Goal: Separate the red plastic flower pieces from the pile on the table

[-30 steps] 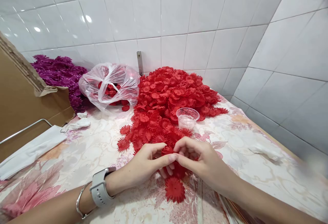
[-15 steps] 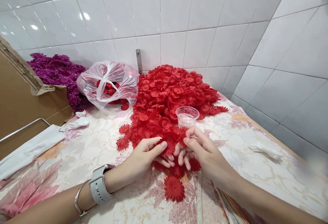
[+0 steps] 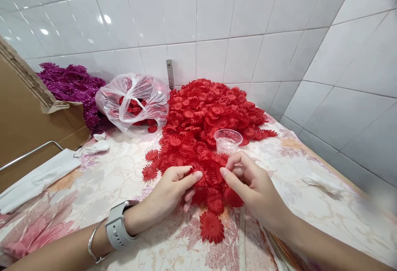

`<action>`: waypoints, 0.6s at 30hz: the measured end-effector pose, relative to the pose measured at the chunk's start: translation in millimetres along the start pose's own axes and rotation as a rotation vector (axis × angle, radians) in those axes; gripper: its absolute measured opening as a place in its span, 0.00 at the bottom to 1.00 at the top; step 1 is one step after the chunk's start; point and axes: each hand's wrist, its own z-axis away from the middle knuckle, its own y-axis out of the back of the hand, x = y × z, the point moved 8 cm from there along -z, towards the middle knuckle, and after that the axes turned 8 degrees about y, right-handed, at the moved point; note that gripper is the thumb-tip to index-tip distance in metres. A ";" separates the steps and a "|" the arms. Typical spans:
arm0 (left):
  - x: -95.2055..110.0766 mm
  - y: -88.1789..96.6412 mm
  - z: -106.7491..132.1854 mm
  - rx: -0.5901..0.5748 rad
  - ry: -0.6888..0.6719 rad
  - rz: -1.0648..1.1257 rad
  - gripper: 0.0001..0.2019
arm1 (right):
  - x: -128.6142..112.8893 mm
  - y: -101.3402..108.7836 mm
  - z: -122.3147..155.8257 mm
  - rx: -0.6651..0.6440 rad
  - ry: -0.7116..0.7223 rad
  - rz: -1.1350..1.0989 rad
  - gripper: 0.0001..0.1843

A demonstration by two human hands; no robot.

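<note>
My left hand point(image 3: 175, 186) is closed, thumb against forefinger, on the edge of a red cloth flower point(image 3: 200, 167). Opposite it, my right hand point(image 3: 249, 180) has thumb and forefinger drawn together at the edge of red petals point(image 3: 215, 171); whether both hands grip one flower or two, I cannot tell. Behind them rises a big heap of red cloth flowers point(image 3: 211, 105). A single red flower point(image 3: 212, 226) lies flat on the floral tablecloth point(image 3: 161, 242), below my hands. Just beyond my right fingertips stands a clear plastic cup point(image 3: 228, 141).
Left of the heap sits a clear plastic bag point(image 3: 130, 105) with red flowers inside. Purple flowers point(image 3: 71, 89) are piled behind a cardboard box point(image 3: 37, 126). White cloth point(image 3: 37, 180) lies at the left, and thin brown sticks point(image 3: 283, 250) at the near edge. Tiled walls point(image 3: 214, 6) close the back and right.
My hands have moved slightly apart. The fingers of my right hand have curled in, and the red petals now lie between the two hands. The flower below stays put.
</note>
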 end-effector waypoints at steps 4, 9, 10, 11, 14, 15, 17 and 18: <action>2.5 -2.2 2.8 0.004 -0.034 -0.165 0.22 | -12.0 -15.0 2.5 -0.159 0.102 0.040 0.07; 7.9 -1.9 3.0 0.023 -0.103 -0.258 0.20 | -6.6 -27.6 4.1 -0.297 0.034 0.067 0.06; 9.2 -2.2 3.1 0.025 -0.120 -0.283 0.18 | -5.8 -28.1 3.9 -0.304 0.033 0.061 0.06; 10.9 -2.6 3.3 0.028 -0.140 -0.313 0.17 | -6.0 -27.6 3.5 -0.299 0.047 0.061 0.06; 15.9 -3.8 4.4 0.056 -0.206 -0.406 0.13 | -9.6 -21.0 1.7 -0.222 0.130 0.092 0.06; 17.2 -3.8 4.7 0.070 -0.223 -0.428 0.13 | -10.6 -18.7 1.5 -0.195 0.151 0.101 0.06; 18.2 -4.3 4.9 0.080 -0.238 -0.453 0.13 | -11.3 -16.8 1.7 -0.174 0.163 0.107 0.06; 18.1 -4.7 5.0 0.078 -0.237 -0.461 0.13 | -11.9 -17.1 2.0 -0.180 0.169 0.114 0.05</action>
